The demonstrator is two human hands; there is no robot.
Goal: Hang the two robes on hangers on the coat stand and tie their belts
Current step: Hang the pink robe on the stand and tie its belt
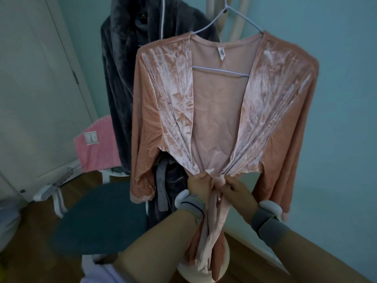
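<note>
A pink velvet robe [167, 103] hangs on a pale blue hanger [240, 14] on the cream coat stand [239, 19]. Its front panels are drawn together at the waist by the pink belt [217, 180], whose ends trail down. My left hand [196, 183] grips the belt at the left of the knot. My right hand [237, 187] pinches the belt at the right of it. Behind and to the left hangs a dark grey plush robe [120, 64], its grey belt [162, 186] hanging at the waist; whether that belt is tied is hidden.
A teal round stool seat [98, 219] with white legs stands at lower left. A pink towel [98, 144] lies beyond it, beside a white door [36, 88]. The stand's white base [204, 270] sits on the wooden floor by the blue wall [344, 99].
</note>
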